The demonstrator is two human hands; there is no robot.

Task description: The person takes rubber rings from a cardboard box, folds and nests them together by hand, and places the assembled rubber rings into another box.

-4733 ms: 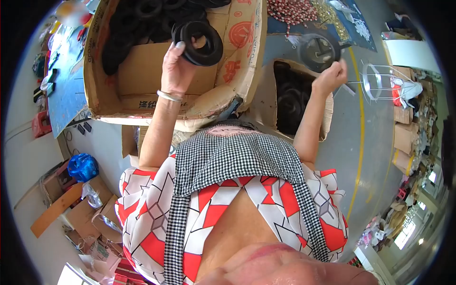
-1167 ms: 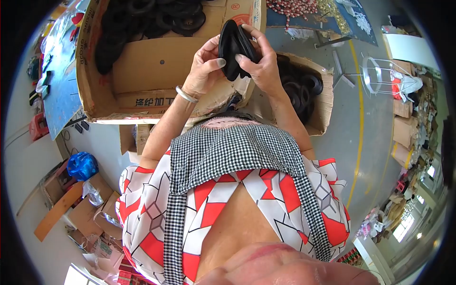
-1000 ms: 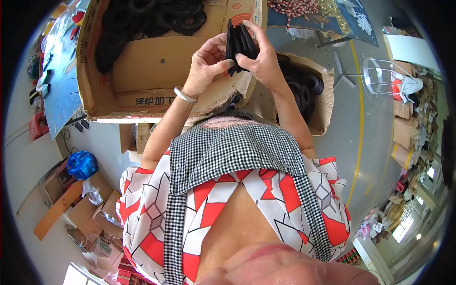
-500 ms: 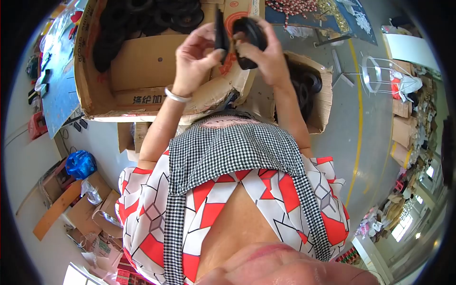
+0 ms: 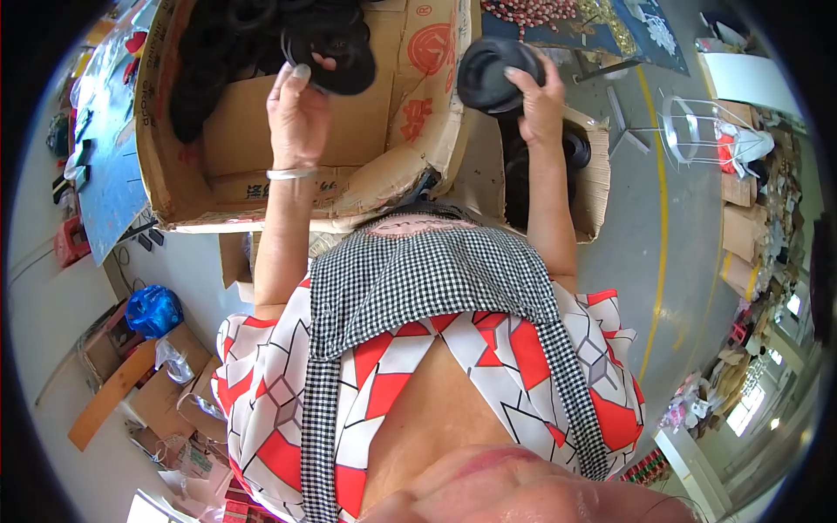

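Note:
My left hand (image 5: 299, 122) is raised over the large cardboard box (image 5: 261, 131), closed on a flat black ring (image 5: 356, 71). Fingertips show through the ring's hole. To the right, my right hand (image 5: 542, 109) grips a thicker black ring (image 5: 478, 77), its thumb pressed on the face; whether that is one ring or several stacked, I cannot tell. It is held just above the box's right edge. More black rings (image 5: 196, 96) are heaped at the far left inside the box. What the rings are made of is not plain.
A smaller cardboard box (image 5: 595, 187) with black rings stands below my right forearm. Beyond it are a blue table (image 5: 571, 37) with red beads and a white wire frame (image 5: 684, 131) on the floor. Another blue table (image 5: 113, 174) stands at the left.
My hands have moved apart from close together above the box's right side. The left went left with its ring, now turned flat to view; the right moved slightly right and down with its ring.

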